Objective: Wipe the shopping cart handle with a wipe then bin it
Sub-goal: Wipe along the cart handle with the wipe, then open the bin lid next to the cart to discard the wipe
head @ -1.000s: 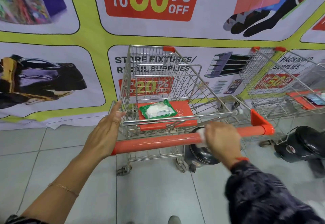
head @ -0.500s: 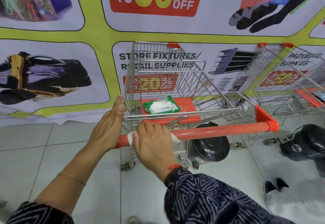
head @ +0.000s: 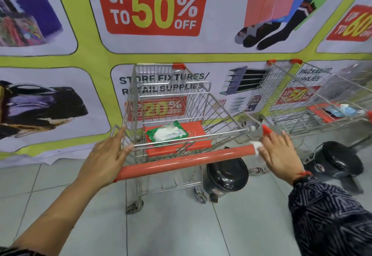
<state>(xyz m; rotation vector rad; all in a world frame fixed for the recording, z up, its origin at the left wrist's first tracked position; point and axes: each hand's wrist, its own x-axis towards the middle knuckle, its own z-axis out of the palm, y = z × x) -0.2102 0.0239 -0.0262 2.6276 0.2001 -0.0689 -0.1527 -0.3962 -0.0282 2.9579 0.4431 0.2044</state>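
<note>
Wiping the far right end of an orange shopping cart handle (head: 181, 160), a person's right hand (head: 278, 153) pressed a white wipe (head: 256, 147) against the bar, the fingers curled over it and only a crumpled edge of the wipe showing at the fingertips. The left hand (head: 104, 159) was spread flat, fingers extended, braced against the wire frame at the left rear corner of the cart (head: 171, 103), just above the handle's left end and closed on nothing. A green pack of wipes (head: 167, 133) lay flat on the orange child-seat flap (head: 193, 135) inside the basket, directly behind the handle. A dark patterned sleeve (head: 330, 219) covered the right forearm, with a thin red band at the wrist; the left forearm was bare. Beside the cart's rear right wheel a black domed bin (head: 225, 173) stood on the grey tiled floor (head: 171, 229), and a second, similar black bin (head: 338, 161) sat farther right beneath a second cart (head: 302, 99). Behind both carts hung a large printed banner (head: 153, 8) advertising up to 50% off. The frame was slightly blurred, so the exact grip on the wipe could not be made out.
</note>
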